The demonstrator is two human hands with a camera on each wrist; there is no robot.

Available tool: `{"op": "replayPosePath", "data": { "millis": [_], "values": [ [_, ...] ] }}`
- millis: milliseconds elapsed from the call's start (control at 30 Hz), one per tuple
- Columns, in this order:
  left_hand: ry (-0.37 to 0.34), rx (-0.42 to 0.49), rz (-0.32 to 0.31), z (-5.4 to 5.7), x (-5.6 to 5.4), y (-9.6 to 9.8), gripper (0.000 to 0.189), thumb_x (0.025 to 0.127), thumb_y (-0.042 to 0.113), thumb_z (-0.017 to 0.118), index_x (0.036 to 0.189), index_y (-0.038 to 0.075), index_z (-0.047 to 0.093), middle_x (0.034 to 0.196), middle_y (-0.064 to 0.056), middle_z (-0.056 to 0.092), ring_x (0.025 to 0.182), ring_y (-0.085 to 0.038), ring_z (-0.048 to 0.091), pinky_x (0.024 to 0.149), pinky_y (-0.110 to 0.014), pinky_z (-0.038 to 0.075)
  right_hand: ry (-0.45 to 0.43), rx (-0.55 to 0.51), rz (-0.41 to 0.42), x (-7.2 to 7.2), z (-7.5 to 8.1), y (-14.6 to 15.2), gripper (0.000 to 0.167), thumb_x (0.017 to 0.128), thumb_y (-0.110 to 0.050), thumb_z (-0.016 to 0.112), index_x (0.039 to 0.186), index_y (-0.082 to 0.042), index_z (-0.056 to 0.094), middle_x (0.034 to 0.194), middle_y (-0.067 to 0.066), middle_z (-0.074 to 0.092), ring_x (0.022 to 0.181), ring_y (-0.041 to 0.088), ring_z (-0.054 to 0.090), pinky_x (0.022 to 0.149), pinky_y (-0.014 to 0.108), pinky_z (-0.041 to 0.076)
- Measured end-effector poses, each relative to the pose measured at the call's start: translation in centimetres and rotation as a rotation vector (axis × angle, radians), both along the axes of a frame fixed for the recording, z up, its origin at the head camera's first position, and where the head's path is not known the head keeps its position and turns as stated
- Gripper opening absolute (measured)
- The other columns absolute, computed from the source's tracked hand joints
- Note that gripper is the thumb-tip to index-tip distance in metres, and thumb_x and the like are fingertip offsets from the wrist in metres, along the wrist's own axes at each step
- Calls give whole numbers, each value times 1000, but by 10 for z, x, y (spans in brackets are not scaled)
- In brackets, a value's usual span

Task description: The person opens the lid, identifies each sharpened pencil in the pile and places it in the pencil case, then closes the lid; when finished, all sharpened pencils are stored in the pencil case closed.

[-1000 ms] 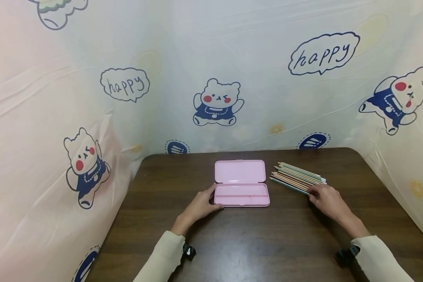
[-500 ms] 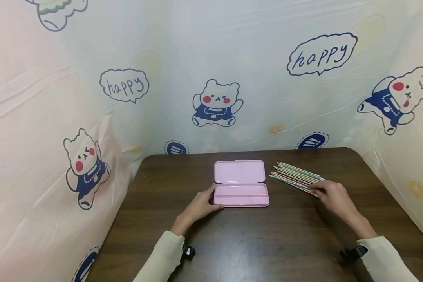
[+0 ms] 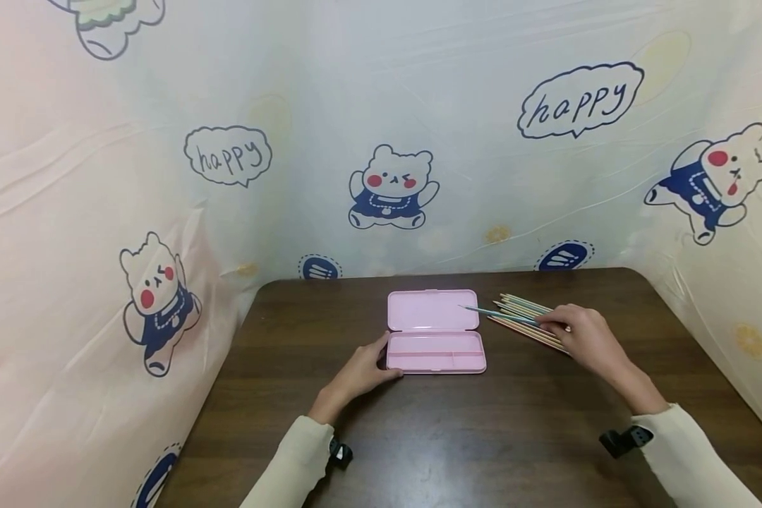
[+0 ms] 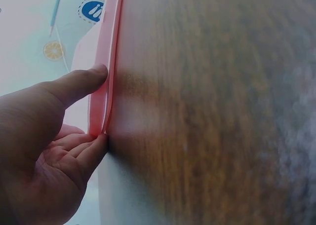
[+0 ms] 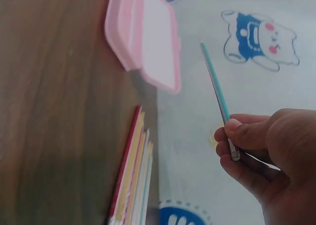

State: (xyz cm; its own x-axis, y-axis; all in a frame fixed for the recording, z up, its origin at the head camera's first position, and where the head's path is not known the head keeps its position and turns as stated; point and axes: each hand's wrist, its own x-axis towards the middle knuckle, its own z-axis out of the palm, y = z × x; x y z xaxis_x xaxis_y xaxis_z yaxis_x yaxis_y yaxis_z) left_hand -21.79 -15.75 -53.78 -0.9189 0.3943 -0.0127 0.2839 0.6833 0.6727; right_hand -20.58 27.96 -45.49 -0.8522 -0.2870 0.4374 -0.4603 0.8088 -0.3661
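Observation:
A pink pencil case point(image 3: 436, 343) lies open on the table, its lid point(image 3: 432, 310) folded back and its tray divided into compartments. My left hand point(image 3: 358, 370) grips the case's left end, thumb on the front wall and fingers round the corner, as the left wrist view also shows. Raised above the table, my right hand point(image 3: 587, 339) pinches a teal pencil point(image 5: 216, 82) near its rear end, with the point aimed left over the lid's right edge. Below that hand lies a bundle of several pencils point(image 3: 527, 331), partly hidden by the hand and the held pencil.
The brown wooden table point(image 3: 444, 437) has its far edge against a pale printed cloth point(image 3: 482, 141), which also hangs at both sides. The loose pencils lie just right of the case, points toward it.
My right hand has lifted the teal pencil from the near side of the bundle and moved it up and slightly left. My left hand and the pencil case stay in place.

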Motion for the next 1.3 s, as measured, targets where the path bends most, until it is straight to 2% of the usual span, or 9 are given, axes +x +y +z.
{"op": "replayPosePath", "data": {
  "millis": [233, 433, 533, 600, 767, 900, 1000, 1200, 1300],
  "values": [
    [2, 0, 1, -1, 0, 0, 96, 96, 34, 82, 168, 4, 27, 171, -17, 37, 154, -31, 46, 122, -46, 44, -23, -13, 40, -5, 13, -24, 21, 90, 8, 77, 104, -5, 84, 98, 13, 80, 90, 32, 73, 82, 58, 60],
    [5, -1, 2, 0, 0, 0, 96, 96, 33, 83, 168, 4, 27, 171, -17, 37, 154, -31, 46, 122, -47, 45, -4, -36, 87, -13, 14, -45, 21, 88, 8, 78, 102, -6, 85, 100, 14, 81, 91, 34, 75, 83, 58, 60],
    [2, -4, 3, 0, 1, 0, 96, 96, 34, 82, 168, 4, 27, 171, -17, 38, 154, -32, 46, 121, -47, 45, 6, -48, 112, -18, 11, -55, 19, 88, 7, 80, 100, -6, 85, 97, 12, 81, 88, 30, 75, 79, 53, 61],
    [0, -6, 5, -1, 1, 0, 96, 96, 35, 82, 168, 4, 27, 171, -17, 37, 154, -32, 46, 121, -47, 45, 10, -51, 129, -20, 9, -61, 19, 87, 7, 81, 100, -7, 85, 93, 9, 81, 82, 24, 72, 73, 46, 60],
    [-4, -9, 11, -1, 0, -1, 96, 96, 36, 82, 169, 5, 27, 171, -16, 37, 155, -31, 45, 122, -47, 44, -9, -58, 173, -28, 6, -76, 20, 89, 9, 78, 100, -7, 85, 86, 4, 77, 74, 14, 59, 65, 31, 51],
    [-1, -8, 7, 0, 0, -1, 97, 95, 36, 83, 168, 4, 27, 171, -17, 37, 154, -31, 46, 122, -47, 45, -53, -49, 178, -32, 1, -85, 24, 91, 10, 75, 101, -8, 86, 90, 5, 80, 78, 15, 62, 69, 33, 53],
    [0, -11, 6, -1, 0, -1, 98, 95, 36, 83, 168, 4, 27, 170, -16, 38, 154, -30, 47, 121, -47, 45, -53, -40, 191, -34, -4, -91, 22, 90, 9, 76, 101, -8, 86, 92, 6, 82, 82, 17, 67, 74, 38, 57],
    [11, -10, 1, -3, -2, -2, 97, 95, 36, 82, 168, 3, 27, 170, -18, 39, 154, -31, 47, 121, -47, 45, -82, -56, 219, -38, -20, -98, 20, 89, 9, 78, 98, -7, 86, 92, 6, 82, 80, 15, 69, 69, 32, 59],
    [12, -13, 4, -4, -1, -2, 97, 95, 37, 83, 168, 3, 28, 170, -17, 39, 154, -31, 47, 122, -47, 45, -133, -51, 215, -39, -28, -101, 19, 91, 6, 78, 100, -8, 86, 96, 6, 83, 84, 16, 71, 75, 36, 63]
  ]
}}
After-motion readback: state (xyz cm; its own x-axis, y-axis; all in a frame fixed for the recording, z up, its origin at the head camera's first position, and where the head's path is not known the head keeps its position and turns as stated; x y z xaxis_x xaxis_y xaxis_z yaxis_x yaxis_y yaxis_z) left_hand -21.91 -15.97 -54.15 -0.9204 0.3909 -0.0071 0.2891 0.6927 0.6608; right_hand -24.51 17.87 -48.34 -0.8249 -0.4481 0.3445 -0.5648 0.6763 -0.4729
